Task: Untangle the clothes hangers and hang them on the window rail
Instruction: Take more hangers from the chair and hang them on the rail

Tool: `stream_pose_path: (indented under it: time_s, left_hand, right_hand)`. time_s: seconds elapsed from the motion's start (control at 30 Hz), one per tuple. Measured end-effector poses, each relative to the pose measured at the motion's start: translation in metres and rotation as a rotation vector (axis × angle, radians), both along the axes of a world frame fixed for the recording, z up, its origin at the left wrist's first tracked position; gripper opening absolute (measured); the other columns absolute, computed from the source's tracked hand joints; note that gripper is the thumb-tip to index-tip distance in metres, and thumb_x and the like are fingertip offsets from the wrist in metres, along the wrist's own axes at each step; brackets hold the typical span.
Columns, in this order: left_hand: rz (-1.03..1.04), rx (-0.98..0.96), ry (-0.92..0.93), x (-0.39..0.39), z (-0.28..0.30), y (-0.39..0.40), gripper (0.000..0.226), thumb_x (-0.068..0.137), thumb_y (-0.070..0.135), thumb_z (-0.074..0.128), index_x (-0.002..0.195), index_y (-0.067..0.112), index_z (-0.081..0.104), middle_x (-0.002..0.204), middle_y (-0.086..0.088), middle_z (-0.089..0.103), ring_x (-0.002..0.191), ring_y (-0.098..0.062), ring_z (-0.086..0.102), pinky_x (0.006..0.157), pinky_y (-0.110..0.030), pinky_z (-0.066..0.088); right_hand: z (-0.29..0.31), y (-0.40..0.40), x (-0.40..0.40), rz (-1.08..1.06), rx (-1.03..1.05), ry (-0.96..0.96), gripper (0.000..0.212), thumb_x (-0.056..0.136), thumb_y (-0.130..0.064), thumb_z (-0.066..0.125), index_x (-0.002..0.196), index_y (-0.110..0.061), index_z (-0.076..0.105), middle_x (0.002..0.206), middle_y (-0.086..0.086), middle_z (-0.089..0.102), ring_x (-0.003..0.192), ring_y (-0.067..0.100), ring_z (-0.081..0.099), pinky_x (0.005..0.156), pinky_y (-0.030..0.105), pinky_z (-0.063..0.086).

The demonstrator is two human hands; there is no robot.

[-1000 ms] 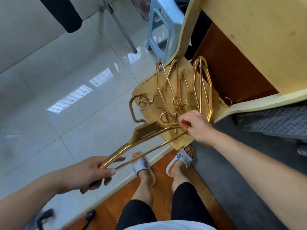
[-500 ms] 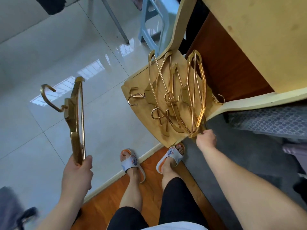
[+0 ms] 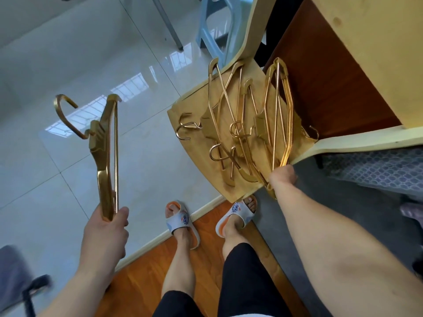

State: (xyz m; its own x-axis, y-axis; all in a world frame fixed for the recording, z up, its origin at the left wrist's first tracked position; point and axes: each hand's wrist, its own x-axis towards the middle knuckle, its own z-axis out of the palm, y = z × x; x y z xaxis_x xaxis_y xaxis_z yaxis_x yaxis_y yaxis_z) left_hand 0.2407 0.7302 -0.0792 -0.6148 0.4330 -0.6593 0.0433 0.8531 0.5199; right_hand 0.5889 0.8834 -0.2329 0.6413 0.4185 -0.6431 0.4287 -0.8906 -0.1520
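My left hand (image 3: 104, 232) grips one end of a gold metal hanger (image 3: 104, 143), held upright over the tiled floor with its hook at the upper left. Several more gold hangers (image 3: 247, 131) lie tangled on a wooden chair seat (image 3: 190, 124). At the seat's near right corner my right hand (image 3: 282, 178) has its fingers curled around the near end of the rightmost hanger (image 3: 280, 106) in the pile. The window rail is not in view.
A pale wooden desk (image 3: 366, 53) with a dark brown panel stands at the right. A light blue plastic stool (image 3: 215, 26) is behind the chair. My feet in slippers (image 3: 180, 221) stand on a wood floor strip beside glossy tiles. A patterned cushion (image 3: 384, 170) lies at the right.
My left hand has pulled one hanger free from the pile and lifted it upright to the left. My right hand let go of that hanger and moved to the rightmost hanger's near end.
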Motion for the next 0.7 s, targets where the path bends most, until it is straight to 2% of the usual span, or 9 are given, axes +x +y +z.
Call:
stream_pose_path:
  time_s: [0.13, 0.23, 0.3, 0.37, 0.47, 0.53, 0.63, 0.7]
  left_hand:
    - [-0.012, -0.022, -0.007, -0.005, 0.015, -0.007, 0.015, 0.102, 0.027, 0.055, 0.115, 0.034, 0.055, 0.083, -0.01, 0.054, 0.06, -0.027, 0.043, 0.047, -0.033, 0.034]
    - [-0.016, -0.036, 0.001, -0.011, 0.045, -0.005, 0.013, 0.102, 0.027, 0.055, 0.112, 0.036, 0.054, 0.084, -0.011, 0.055, 0.059, -0.026, 0.043, 0.046, -0.031, 0.034]
    - [0.008, -0.007, -0.025, -0.018, 0.074, 0.0, 0.01, 0.102, 0.026, 0.056, 0.109, 0.034, 0.055, 0.084, -0.012, 0.054, 0.056, -0.024, 0.041, 0.046, -0.029, 0.032]
    - [-0.009, 0.022, -0.047, -0.023, 0.103, 0.007, 0.012, 0.102, 0.024, 0.055, 0.113, 0.029, 0.056, 0.086, -0.013, 0.057, 0.056, -0.025, 0.043, 0.045, -0.028, 0.032]
    - [-0.05, 0.048, -0.081, -0.033, 0.138, 0.013, 0.012, 0.101, 0.023, 0.056, 0.111, 0.028, 0.056, 0.089, -0.013, 0.066, 0.056, -0.03, 0.058, 0.044, -0.027, 0.033]
    - [-0.038, 0.072, -0.099, -0.05, 0.164, 0.012, 0.013, 0.098, 0.021, 0.057, 0.108, 0.03, 0.057, 0.081, -0.018, 0.066, 0.057, -0.031, 0.066, 0.043, -0.026, 0.033]
    - [-0.019, 0.112, -0.113, -0.069, 0.191, 0.012, 0.014, 0.1, 0.017, 0.054, 0.111, 0.026, 0.057, 0.084, -0.02, 0.061, 0.059, -0.028, 0.07, 0.042, -0.024, 0.029]
    - [-0.017, 0.128, -0.114, -0.078, 0.212, 0.004, 0.013, 0.101, 0.014, 0.052, 0.11, 0.02, 0.058, 0.086, -0.017, 0.059, 0.059, -0.026, 0.069, 0.043, -0.025, 0.028]
  right_hand:
    - [0.031, -0.01, -0.007, -0.128, 0.17, 0.125, 0.029, 0.107, -0.015, 0.04, 0.129, -0.002, 0.052, 0.122, 0.02, 0.063, 0.108, 0.034, 0.065, 0.077, 0.03, 0.043]
    - [0.068, -0.022, -0.016, -0.232, 0.234, 0.255, 0.029, 0.109, -0.021, 0.037, 0.129, -0.004, 0.05, 0.105, 0.019, 0.07, 0.078, 0.022, 0.071, 0.062, 0.028, 0.052]
    - [0.106, -0.034, -0.027, -0.237, 0.257, 0.34, 0.03, 0.109, -0.023, 0.036, 0.129, -0.004, 0.05, 0.091, 0.015, 0.069, 0.07, 0.018, 0.068, 0.071, 0.035, 0.06]
    - [0.149, -0.05, -0.044, -0.245, 0.291, 0.426, 0.028, 0.109, -0.022, 0.039, 0.129, -0.005, 0.05, 0.084, 0.013, 0.067, 0.07, 0.018, 0.067, 0.079, 0.04, 0.06]
    - [0.209, -0.077, -0.07, -0.255, 0.36, 0.493, 0.019, 0.106, -0.02, 0.046, 0.123, -0.013, 0.049, 0.089, 0.015, 0.07, 0.07, 0.02, 0.068, 0.079, 0.042, 0.061]
    - [0.249, -0.097, -0.092, -0.282, 0.43, 0.542, 0.018, 0.104, -0.02, 0.052, 0.12, -0.012, 0.053, 0.089, 0.014, 0.07, 0.07, 0.021, 0.068, 0.078, 0.043, 0.061]
    - [0.294, -0.118, -0.119, -0.259, 0.442, 0.658, 0.013, 0.101, -0.017, 0.056, 0.111, -0.009, 0.058, 0.086, 0.015, 0.07, 0.066, 0.025, 0.068, 0.077, 0.049, 0.058]
    - [0.323, -0.128, -0.133, -0.215, 0.431, 0.781, 0.011, 0.1, -0.013, 0.057, 0.11, -0.008, 0.059, 0.1, 0.023, 0.069, 0.068, 0.027, 0.071, 0.068, 0.043, 0.059]
